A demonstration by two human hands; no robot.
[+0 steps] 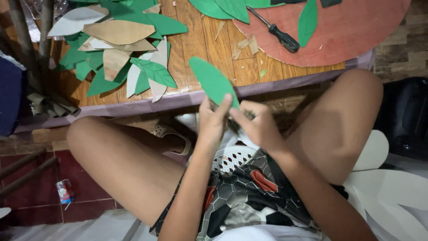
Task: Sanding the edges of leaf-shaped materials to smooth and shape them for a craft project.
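Observation:
My left hand pinches the lower end of a green leaf-shaped cutout, which points up and to the left over the table edge. My right hand is closed right beside it, fingertips meeting the leaf's base and something small and dark that I cannot make out. Both hands hover between my bare knees, above a white perforated plastic seat.
A wooden table carries a pile of green and brown leaf cutouts, a black screwdriver and a big reddish cardboard disc. White leaf shapes lie at right. A small packet sits on the red tile floor.

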